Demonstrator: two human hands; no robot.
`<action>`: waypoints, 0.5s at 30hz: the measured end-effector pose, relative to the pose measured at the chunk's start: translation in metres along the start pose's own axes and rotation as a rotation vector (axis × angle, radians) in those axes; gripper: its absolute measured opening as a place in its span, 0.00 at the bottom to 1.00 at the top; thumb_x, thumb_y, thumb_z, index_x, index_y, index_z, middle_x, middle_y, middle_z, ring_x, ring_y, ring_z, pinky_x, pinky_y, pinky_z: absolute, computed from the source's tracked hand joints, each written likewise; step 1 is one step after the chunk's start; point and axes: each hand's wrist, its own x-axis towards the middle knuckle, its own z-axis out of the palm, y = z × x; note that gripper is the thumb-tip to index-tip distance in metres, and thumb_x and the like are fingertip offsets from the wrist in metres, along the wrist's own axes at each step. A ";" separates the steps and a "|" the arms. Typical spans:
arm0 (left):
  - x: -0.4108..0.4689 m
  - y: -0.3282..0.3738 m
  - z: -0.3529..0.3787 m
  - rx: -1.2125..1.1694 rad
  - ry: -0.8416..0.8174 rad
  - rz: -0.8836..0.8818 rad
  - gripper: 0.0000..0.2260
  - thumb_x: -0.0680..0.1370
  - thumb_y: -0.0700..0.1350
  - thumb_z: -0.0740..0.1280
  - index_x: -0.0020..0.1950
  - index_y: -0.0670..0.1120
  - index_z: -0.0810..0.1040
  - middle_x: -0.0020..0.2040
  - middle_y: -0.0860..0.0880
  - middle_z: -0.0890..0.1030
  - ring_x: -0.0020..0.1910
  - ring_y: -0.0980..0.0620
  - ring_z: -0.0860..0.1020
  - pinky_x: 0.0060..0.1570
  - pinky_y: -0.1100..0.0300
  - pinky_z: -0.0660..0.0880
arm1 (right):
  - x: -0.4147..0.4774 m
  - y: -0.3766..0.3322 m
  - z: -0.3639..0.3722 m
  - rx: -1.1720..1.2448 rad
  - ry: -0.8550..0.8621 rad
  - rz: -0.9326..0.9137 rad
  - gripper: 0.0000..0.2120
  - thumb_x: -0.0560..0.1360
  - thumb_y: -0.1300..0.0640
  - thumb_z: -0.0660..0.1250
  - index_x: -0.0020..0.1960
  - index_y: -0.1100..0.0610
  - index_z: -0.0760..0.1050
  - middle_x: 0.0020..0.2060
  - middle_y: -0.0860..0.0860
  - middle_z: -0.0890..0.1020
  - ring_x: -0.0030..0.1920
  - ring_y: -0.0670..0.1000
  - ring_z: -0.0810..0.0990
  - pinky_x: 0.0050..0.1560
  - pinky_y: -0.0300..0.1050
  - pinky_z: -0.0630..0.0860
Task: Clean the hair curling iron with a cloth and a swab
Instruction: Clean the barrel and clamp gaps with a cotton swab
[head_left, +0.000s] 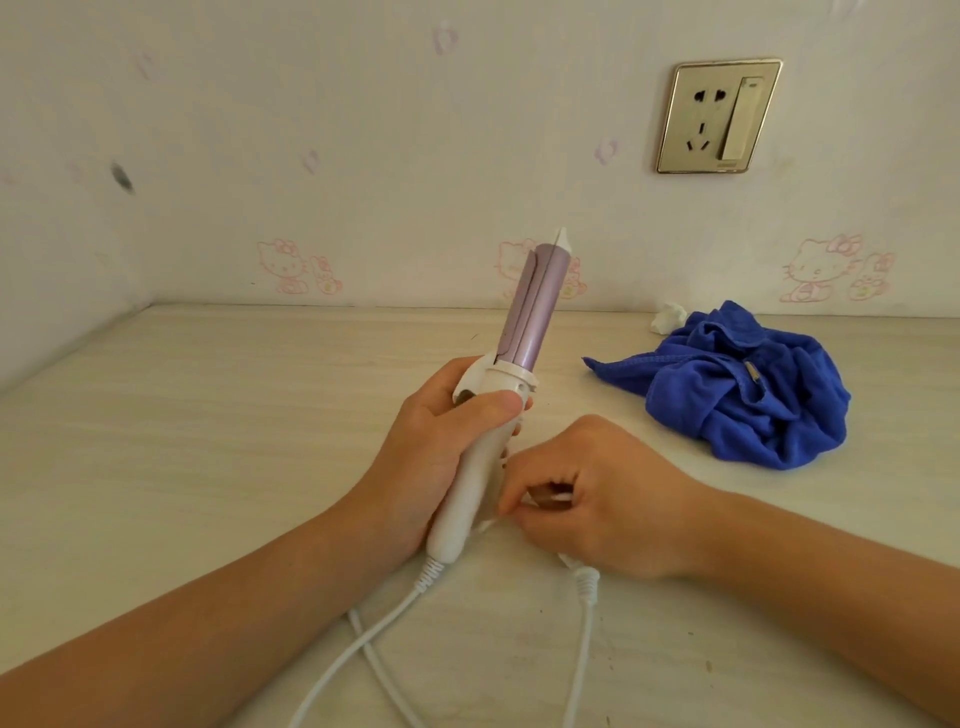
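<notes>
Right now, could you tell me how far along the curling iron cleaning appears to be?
Possibly done: wiping, since the blue cloth lies crumpled aside, untouched. In hand: the left hand grips the curling iron while the right hand pinches a swab at its handle. Left: finishing the swabbing; the barrel's cleanliness I cannot judge.

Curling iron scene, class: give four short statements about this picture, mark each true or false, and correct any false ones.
1. The left hand grips the white handle of the lilac-barrelled curling iron. True.
2. The crumpled blue cloth is wrapped round the barrel. False: it lies on the pale wooden table, touched by neither hand.
3. The white power cord is plugged into the gold-framed wall socket. False: the socket is empty; the cord lies on the table.
4. The right hand pinches a thin white swab beside the handle. True.
</notes>
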 end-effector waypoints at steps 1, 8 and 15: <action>-0.001 0.001 0.000 0.049 0.021 0.017 0.15 0.71 0.51 0.73 0.57 0.51 0.84 0.47 0.45 0.83 0.40 0.51 0.80 0.38 0.57 0.79 | 0.001 0.003 -0.003 0.007 0.042 0.030 0.08 0.74 0.64 0.71 0.44 0.52 0.85 0.27 0.49 0.77 0.27 0.46 0.72 0.33 0.30 0.66; -0.001 0.004 -0.002 -0.017 0.096 -0.009 0.10 0.75 0.52 0.73 0.52 0.48 0.85 0.38 0.50 0.82 0.32 0.54 0.78 0.29 0.63 0.75 | 0.003 0.002 -0.016 0.379 0.191 0.033 0.05 0.77 0.63 0.66 0.45 0.54 0.79 0.31 0.53 0.81 0.30 0.49 0.78 0.33 0.40 0.74; 0.006 0.006 -0.002 -0.240 0.075 -0.077 0.17 0.78 0.46 0.69 0.62 0.35 0.79 0.50 0.39 0.82 0.51 0.39 0.79 0.57 0.39 0.77 | 0.006 0.008 -0.008 0.165 0.219 0.038 0.05 0.80 0.59 0.69 0.52 0.51 0.81 0.33 0.47 0.84 0.35 0.48 0.83 0.39 0.40 0.78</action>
